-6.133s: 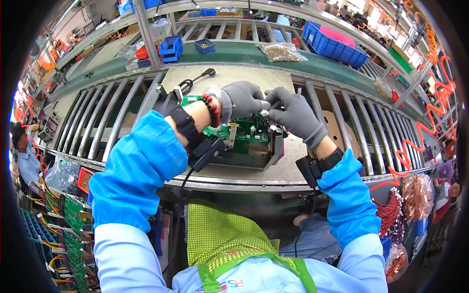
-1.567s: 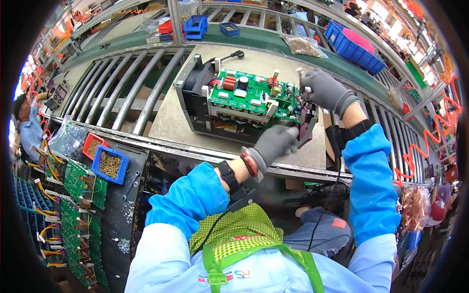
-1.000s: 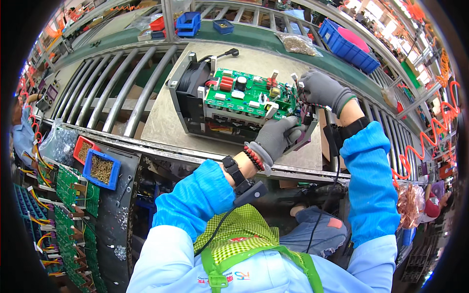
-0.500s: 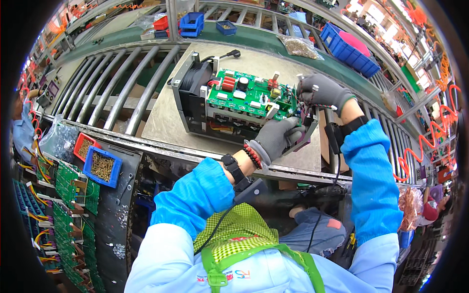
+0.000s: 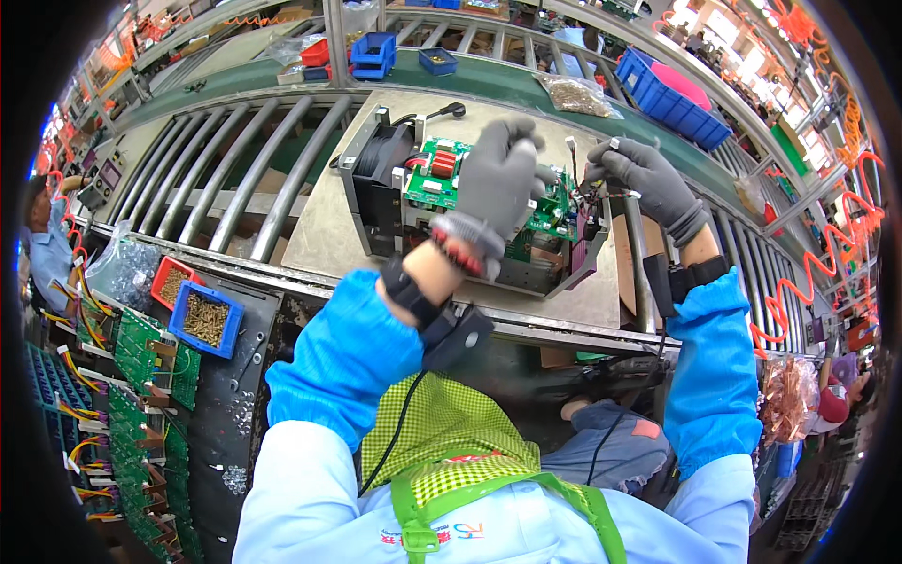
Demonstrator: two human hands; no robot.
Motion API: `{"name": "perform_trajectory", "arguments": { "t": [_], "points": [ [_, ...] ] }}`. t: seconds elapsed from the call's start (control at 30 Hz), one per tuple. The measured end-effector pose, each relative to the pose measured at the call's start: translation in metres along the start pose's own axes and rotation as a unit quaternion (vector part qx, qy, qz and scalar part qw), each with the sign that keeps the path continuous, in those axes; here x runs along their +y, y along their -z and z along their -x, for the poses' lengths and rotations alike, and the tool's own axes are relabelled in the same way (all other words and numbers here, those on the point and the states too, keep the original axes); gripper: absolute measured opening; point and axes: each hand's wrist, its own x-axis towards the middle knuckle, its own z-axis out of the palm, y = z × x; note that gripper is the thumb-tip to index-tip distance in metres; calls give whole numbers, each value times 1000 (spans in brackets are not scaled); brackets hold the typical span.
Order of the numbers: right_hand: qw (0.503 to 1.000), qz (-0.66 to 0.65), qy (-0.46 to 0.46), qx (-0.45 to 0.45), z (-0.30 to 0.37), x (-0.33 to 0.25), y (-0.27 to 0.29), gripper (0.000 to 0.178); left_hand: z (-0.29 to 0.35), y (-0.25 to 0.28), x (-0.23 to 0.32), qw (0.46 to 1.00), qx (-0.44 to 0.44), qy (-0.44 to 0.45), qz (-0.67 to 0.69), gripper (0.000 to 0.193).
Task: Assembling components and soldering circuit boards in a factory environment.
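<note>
Right hand (image 5: 648, 183) bent in, seemingly pinching a small white plug (image 5: 614, 144); left hand (image 5: 503, 179), blurred, hangs half-curled over the circuit board (image 5: 423, 176) — whether it grips anything, I can't tell. Looks to me like wiring work; the next move calls for a steady pinch, clear of the board. That board tops a black machine (image 5: 376, 221) on a pale panel (image 5: 315, 235) between rollers (image 5: 307, 177). Farther off — a blue bin (image 5: 672, 111).

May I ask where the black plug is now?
In the head view, the black plug lies near the far edge of the pale board, beyond and left of the left hand.
</note>
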Motion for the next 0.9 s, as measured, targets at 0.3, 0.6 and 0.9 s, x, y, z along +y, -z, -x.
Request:
{"name": "perform_trajectory", "arguments": {
  "t": [0.3,0.6,0.9],
  "points": [
    [974,217,69,2,2,2,-3,23,-54,-34,-17,956,-169,123,-206,41],
    [877,393,227,156,14,6,-22,16,-68,-27,-38,850,-269,16,-453,32],
    [884,429,166,-83,-6,2,1,14,-38,1,-11,899,32,-190,-394,29]
  ]
}}
